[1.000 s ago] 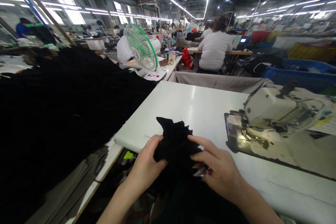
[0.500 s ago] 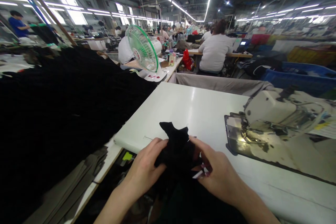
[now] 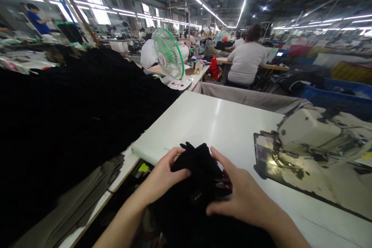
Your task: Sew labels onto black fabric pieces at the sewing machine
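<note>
A black garment [image 3: 193, 178] lies bunched at the near edge of the white sewing table, with a small light label mark on it. My left hand [image 3: 165, 176] grips its left side, thumb on top and fingers partly hidden behind the cloth. Along the right side, my right hand [image 3: 238, 190] is spread, index finger at the upper edge and thumb apart lower down. Its other fingers are curled and partly shadowed; whether something small sits among them I cannot make out.
A sewing machine [image 3: 316, 143] stands on the right of the white table [image 3: 186, 120]. A large heap of black cloth [image 3: 72, 124] fills the left. Beyond are a green fan [image 3: 168, 54], a blue crate [image 3: 334, 97] and a seated person in white [image 3: 248, 62].
The black cloth has been turned and spread out, bringing the label mark into view. My right thumb has moved away from the fingers. The view has shifted slightly left.
</note>
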Motion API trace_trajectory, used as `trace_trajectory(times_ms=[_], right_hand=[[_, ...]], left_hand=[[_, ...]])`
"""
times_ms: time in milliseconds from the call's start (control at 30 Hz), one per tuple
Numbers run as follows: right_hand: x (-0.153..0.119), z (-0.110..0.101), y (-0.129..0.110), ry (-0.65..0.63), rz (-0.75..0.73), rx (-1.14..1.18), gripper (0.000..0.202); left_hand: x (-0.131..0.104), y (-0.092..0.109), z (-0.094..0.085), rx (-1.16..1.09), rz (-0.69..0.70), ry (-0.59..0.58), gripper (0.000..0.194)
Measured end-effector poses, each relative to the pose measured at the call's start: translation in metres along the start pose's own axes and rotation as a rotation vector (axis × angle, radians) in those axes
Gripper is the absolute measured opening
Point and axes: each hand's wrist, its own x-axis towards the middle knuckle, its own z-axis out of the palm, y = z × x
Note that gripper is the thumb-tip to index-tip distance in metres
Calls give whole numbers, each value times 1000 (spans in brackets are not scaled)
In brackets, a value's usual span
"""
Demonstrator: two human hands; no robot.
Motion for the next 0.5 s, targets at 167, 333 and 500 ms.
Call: trace_trajectory(times_ms=[167,333,500], right_hand=[[10,6,3,199,85,65,64],[18,1,-10,175,-126,-23,25],[20,-1,-1,134,-255,-26,32]], left_hand=[[4,3,-6,-126,54,-109,52],[23,17,-15,-157,-4,-132,45],[43,30,-18,-1,-22,-308,29]])
